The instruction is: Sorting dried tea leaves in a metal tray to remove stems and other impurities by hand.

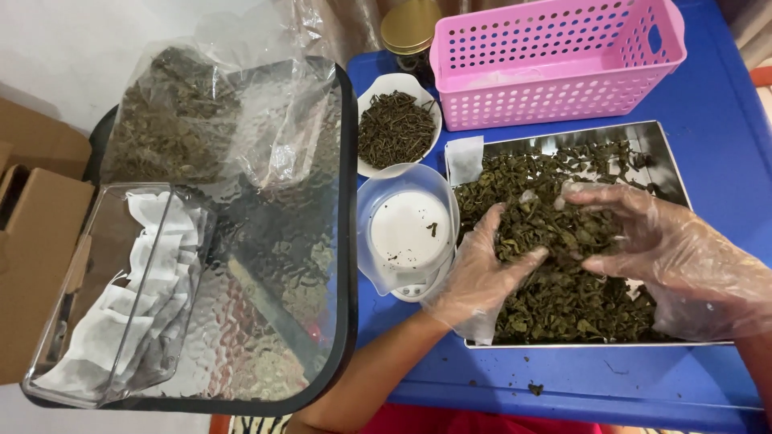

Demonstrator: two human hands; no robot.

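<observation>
Both hands wear thin clear gloves and work in the heap of dried leaves (563, 273) on the steel tray (659, 137). Left hand (482, 269) sits at the tray's left edge, fingers curled around a clump of leaves, cupping it loosely. Right hand (667, 245) lies over the tray's right half, fingers spread and bent, fingertips pressed into the same clump from the other side.

Far left of the tray, cardboard boxes (36, 217) stand on the floor beside a dark-rimmed glass table (322, 321). On that table, a clear box (48, 354) holds white empty sachets (112, 321), and behind it a clear plastic bag (177, 112) holds more dried leaves.

Nearer the tray, on the blue surface (724, 96), a small white scale (410, 233) with a clear bowl-shaped pan rests just beside the tray's left edge; a few crumbs lie on it. Behind the scale, a white bowl (386, 84) holds dark twiggy leaves. A white sachet (465, 157) lies at the tray's back left corner. Behind the bowl stands a jar with a gold lid (408, 24), touching the pink basket (555, 64), which sits just behind the tray. Leaf crumbs (535, 389) are scattered on the surface in front of the tray.
</observation>
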